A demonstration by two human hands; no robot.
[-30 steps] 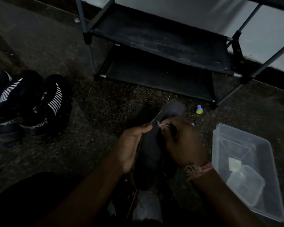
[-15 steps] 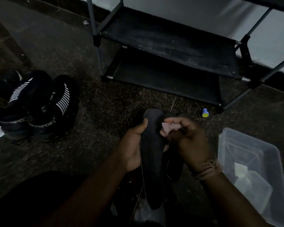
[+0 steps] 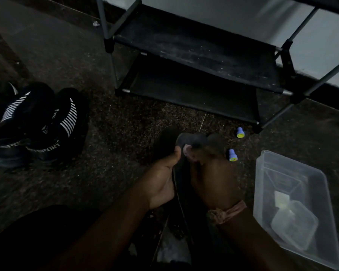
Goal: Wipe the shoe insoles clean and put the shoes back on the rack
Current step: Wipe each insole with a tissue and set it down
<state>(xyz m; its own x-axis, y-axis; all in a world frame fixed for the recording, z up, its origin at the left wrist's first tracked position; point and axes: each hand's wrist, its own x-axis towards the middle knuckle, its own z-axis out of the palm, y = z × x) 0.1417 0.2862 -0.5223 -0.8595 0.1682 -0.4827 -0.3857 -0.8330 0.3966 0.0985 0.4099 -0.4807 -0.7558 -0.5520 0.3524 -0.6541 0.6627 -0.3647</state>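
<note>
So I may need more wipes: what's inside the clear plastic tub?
Inside the clear plastic tub lie a smaller clear container and a pale whitish piece, partly behind it. Whether it is a wipe, I can't tell.

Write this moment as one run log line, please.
left hand: holds insole | right hand: wipes it with cloth | shoes: on floor | rack: bare

shoes 2 (image 3: 41, 126) | blue caps 2 (image 3: 240, 132) | clear tubs 1 (image 3: 266, 194) | racks 1 (image 3: 196, 55) | insoles perhaps 2 (image 3: 165, 141)
</note>
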